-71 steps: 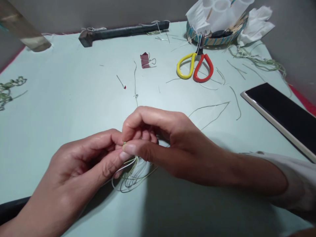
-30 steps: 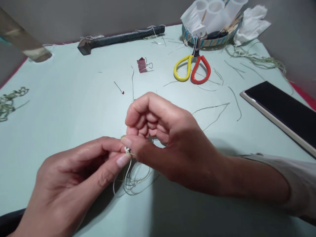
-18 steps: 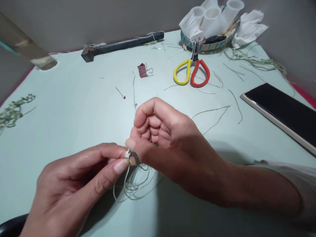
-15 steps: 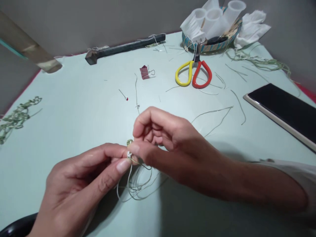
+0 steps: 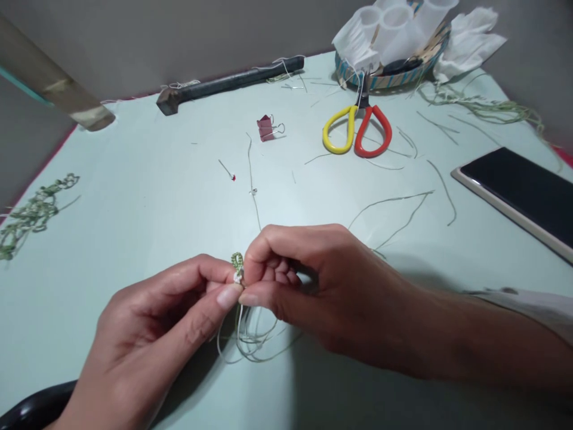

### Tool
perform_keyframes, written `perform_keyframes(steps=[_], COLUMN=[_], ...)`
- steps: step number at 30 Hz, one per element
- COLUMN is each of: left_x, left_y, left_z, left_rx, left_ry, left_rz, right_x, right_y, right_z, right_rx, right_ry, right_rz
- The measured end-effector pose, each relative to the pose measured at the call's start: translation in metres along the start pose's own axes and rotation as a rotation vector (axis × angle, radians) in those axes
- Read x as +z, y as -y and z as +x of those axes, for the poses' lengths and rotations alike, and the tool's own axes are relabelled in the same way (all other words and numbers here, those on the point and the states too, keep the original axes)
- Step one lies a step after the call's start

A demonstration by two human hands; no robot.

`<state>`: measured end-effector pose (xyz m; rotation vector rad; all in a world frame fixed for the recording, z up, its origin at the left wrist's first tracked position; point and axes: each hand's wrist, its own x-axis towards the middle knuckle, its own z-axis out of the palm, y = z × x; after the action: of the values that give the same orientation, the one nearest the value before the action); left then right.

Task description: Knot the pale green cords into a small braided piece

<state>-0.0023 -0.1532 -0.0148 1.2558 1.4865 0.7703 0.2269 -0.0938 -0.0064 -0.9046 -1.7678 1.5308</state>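
Observation:
Between the thumb and forefinger of my left hand (image 5: 165,322) is a small knotted cord piece (image 5: 237,276), with a green loop on top and a white knot below it. My right hand (image 5: 304,280) is closed in a pinch against the right side of that knot, its thumb and forefinger apparently on one of the thin cords. Just what sits between those fingertips is hidden. Loose green and white cords (image 5: 253,346) hang in loops under both hands, close to the tabletop.
Scissors (image 5: 357,128) with yellow and red handles lie ahead, near a maroon binder clip (image 5: 267,129). A phone (image 5: 523,197) is at right, knotted green cord (image 5: 38,212) at left. Behind are a dark metal bar (image 5: 233,83) and a basket (image 5: 385,80) holding plastic tubes.
My right hand has come down and its raised forefinger has closed to the thumb beside the knot. More of the green loop shows. The view has shifted slightly.

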Motion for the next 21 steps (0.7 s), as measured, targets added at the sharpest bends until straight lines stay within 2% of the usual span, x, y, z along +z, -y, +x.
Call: perform_keyframes(steps=[4, 9, 15, 18, 21], left_x=[0.005, 0.013, 0.015, 0.015, 0.015], left_y=[-0.001, -0.012, -0.017, -0.020, -0.021], left_z=[0.005, 0.010, 0.009, 0.010, 0.012], left_rx=[-0.002, -0.001, -0.074, -0.095, -0.089], left_ry=[-0.018, -0.015, 0.004, 0.050, 0.082], left_rz=[0.085, 0.117, 0.123, 0.111, 0.100], right_x=[0.000, -0.002, -0.004, -0.004, -0.006], right_y=[-0.001, 0.000, -0.006, -0.007, -0.004], right_z=[-0.001, -0.001, -0.001, 0.001, 0.005], right_rx=[-0.027, -0.098, -0.140, -0.124, -0.036], right_ry=[-0.002, 0.033, 0.096, 0.096, 0.102], right_rz=[-0.108, -0.211, -0.197, -0.204, -0.188])
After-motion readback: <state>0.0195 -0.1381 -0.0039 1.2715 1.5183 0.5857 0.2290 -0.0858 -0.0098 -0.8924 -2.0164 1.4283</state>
